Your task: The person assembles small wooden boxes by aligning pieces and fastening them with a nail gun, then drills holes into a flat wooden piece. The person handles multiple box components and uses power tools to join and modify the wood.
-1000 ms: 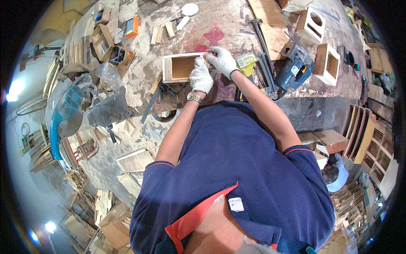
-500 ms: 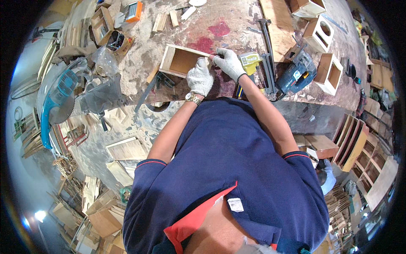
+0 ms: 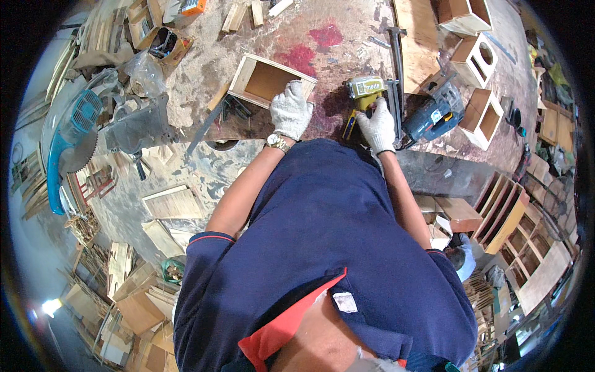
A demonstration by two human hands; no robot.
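Observation:
A small open wooden box (image 3: pixel 261 84) lies on the workbench, its hollow side facing up. My left hand (image 3: pixel 291 111), in a white work glove, is closed over the box's near right side. To the right lies a yellow-green nail gun (image 3: pixel 366 87) with a dark magazine. My gloved right hand (image 3: pixel 377 126) is closed around the nail gun's handle; the glove hides part of the grip. A hammer (image 3: pixel 396 59) lies just beyond it, and a blue jigsaw (image 3: pixel 434 115) is to the right of that hand.
Several pale wooden boxes (image 3: pixel 475 59) stand along the right of the stained workbench (image 3: pixel 204 56). A hand saw (image 3: pixel 204 129) and dark clamps (image 3: pixel 235 116) lie near the front edge. A blue circular saw (image 3: pixel 74 136) is at far left. Wood strips (image 3: pixel 234 17) lie at the back.
My right hand has left the box's right end and moved right and nearer, onto the nail gun. My left hand stays on the box. The whole view has shifted slightly.

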